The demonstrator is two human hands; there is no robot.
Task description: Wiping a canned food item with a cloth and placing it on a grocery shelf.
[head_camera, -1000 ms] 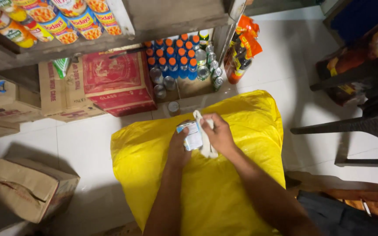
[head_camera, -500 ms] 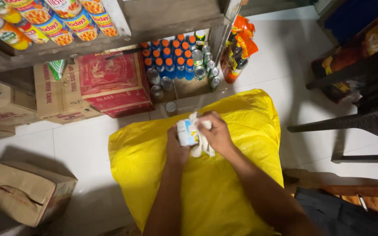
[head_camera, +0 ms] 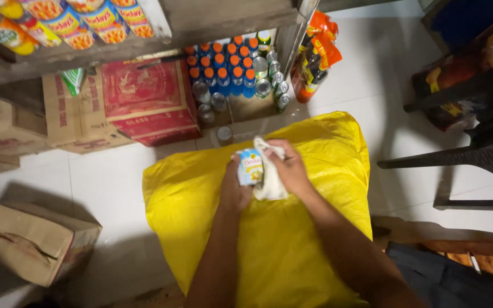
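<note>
My left hand [head_camera: 234, 191] is clamped around a small can [head_camera: 250, 166] with a pale blue and yellow label, held upright just above the yellow sack [head_camera: 212, 194] that fills the floor in front of me. My right hand [head_camera: 288, 169] is closed on a white cloth [head_camera: 269, 181], fingers gripping it and pressing it against the can's right side; the cloth wraps part of the can and its lower end hangs loose between my palms. Both hands are together, touching through cloth and can. Risk noted: my left grip covers only the lower left of the can, so a hard push from the cloth could turn or tip it out of my fingers. If dropped, it would likely land on the sack, which is soft and sloped, and could roll off onto the white tile floor [head_camera: 104, 182] toward the row of cans and orange-capped bottles [head_camera: 223, 71] under the shelf. The loose cloth end may snag under my left thumb and drag the can sideways. A red carton [head_camera: 146, 102] stands well apart to the left, as does a brown cardboard box [head_camera: 29, 242]; neither is within reach of a slip.
</note>
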